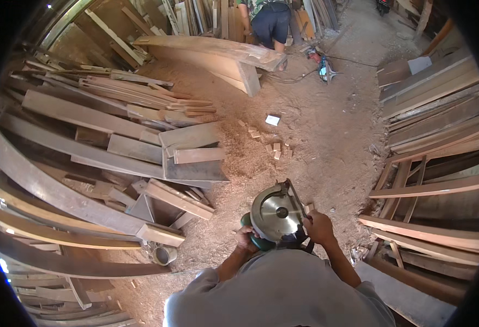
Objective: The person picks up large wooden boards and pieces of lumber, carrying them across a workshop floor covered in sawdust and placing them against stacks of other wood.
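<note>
In front of my chest is a circular saw [265, 210], turned so that its round steel blade faces up. My left hand [245, 238] is closed round the saw's green body on the left side. At the other side my right hand [319, 228] grips the saw near the edge of its flat base plate, close to the blade. Some fingers of both hands are hidden by the saw, and its handle is mostly out of sight.
Stacked planks [92, 111] fill the left side, and more boards [430, 188] line the right. A wooden beam [196, 46] lies across the back, where another person [272, 24] stands. Power tools [322, 66] with cords, wood offcuts [276, 147] and a can [163, 255] are on the sawdust-covered floor.
</note>
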`<state>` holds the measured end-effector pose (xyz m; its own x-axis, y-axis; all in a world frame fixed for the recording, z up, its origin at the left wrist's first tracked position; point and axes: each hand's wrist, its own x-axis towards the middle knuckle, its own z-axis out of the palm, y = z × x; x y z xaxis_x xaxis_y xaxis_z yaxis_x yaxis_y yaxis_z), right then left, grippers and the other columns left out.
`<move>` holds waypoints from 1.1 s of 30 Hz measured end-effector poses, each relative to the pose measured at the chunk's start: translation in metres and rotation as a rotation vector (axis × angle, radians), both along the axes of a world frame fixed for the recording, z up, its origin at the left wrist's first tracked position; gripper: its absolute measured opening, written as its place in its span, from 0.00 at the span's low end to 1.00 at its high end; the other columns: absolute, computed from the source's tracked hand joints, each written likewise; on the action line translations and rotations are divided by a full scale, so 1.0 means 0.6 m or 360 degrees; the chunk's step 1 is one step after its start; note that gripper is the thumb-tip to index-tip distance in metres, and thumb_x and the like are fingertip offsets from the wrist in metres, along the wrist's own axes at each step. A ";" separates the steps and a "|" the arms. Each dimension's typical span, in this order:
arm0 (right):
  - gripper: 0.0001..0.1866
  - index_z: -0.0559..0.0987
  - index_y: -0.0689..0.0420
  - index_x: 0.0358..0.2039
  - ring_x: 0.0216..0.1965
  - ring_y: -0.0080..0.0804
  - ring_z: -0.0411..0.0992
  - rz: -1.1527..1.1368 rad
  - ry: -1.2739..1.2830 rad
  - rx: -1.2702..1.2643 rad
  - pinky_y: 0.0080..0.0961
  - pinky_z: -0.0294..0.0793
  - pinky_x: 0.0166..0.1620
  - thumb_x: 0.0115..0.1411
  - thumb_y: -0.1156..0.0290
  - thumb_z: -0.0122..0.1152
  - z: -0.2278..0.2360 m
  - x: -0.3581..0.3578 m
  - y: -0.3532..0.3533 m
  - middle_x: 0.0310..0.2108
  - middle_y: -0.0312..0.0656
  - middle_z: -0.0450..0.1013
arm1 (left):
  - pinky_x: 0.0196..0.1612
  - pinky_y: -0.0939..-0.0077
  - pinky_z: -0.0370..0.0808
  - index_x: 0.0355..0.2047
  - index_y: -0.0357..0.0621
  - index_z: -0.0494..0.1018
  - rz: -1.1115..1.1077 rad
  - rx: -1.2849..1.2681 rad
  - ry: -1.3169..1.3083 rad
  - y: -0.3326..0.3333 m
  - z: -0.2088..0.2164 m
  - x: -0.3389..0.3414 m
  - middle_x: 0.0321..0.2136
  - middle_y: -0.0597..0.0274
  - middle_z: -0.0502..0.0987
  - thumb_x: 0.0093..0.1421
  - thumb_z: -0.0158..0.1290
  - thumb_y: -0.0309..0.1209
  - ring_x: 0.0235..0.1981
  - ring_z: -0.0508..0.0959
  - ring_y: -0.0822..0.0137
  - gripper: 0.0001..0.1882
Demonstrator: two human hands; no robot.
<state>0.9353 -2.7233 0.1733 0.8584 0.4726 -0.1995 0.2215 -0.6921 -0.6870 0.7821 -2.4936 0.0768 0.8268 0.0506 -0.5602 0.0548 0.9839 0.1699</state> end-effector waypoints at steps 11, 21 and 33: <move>0.23 0.80 0.64 0.26 0.35 0.56 0.75 0.0054 0.0250 -0.0277 0.46 0.72 0.42 0.55 0.54 0.51 -0.063 0.279 -0.084 0.28 0.58 0.76 | 0.34 0.66 0.75 0.15 0.44 0.69 -0.0137 -0.0012 0.0307 -0.061 -0.006 0.289 0.16 0.59 0.71 0.44 0.51 0.30 0.21 0.72 0.60 0.06; 0.23 0.79 0.62 0.29 0.36 0.56 0.75 0.0573 0.0127 -0.0223 0.47 0.73 0.41 0.52 0.52 0.51 0.008 0.634 -0.102 0.32 0.57 0.76 | 0.45 0.60 0.74 0.35 0.44 0.74 0.0300 -0.0034 -0.0058 -0.184 -0.032 0.532 0.30 0.56 0.77 0.44 0.52 0.34 0.34 0.76 0.56 0.16; 0.23 0.80 0.61 0.30 0.36 0.56 0.75 0.0682 0.0166 -0.0278 0.48 0.73 0.40 0.52 0.51 0.52 0.037 0.892 -0.091 0.32 0.58 0.76 | 0.61 0.46 0.63 0.59 0.40 0.64 0.0483 -0.0073 -0.0094 -0.229 -0.029 0.765 0.58 0.47 0.68 0.62 0.39 0.42 0.58 0.68 0.48 0.28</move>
